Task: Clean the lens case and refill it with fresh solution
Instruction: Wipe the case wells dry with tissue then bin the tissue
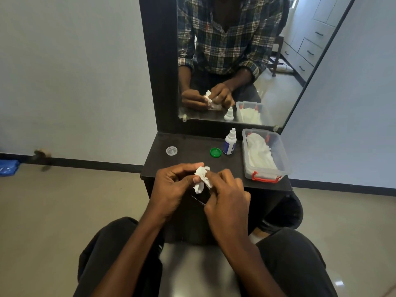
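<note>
Both my hands meet over the near edge of the dark dresser top. My left hand pinches a white lens case, mostly wrapped in a crumpled white tissue. My right hand presses the tissue against the case from the right. A clear cap lies at the back left of the top, and a green cap lies near the middle. Just right of the green cap stands a small white solution bottle with a blue label, nozzle closed.
A clear plastic box with red latches, holding white tissues, sits on the right side of the top. A mirror rises behind it. My knees flank the dresser below. A blue object lies on the floor far left.
</note>
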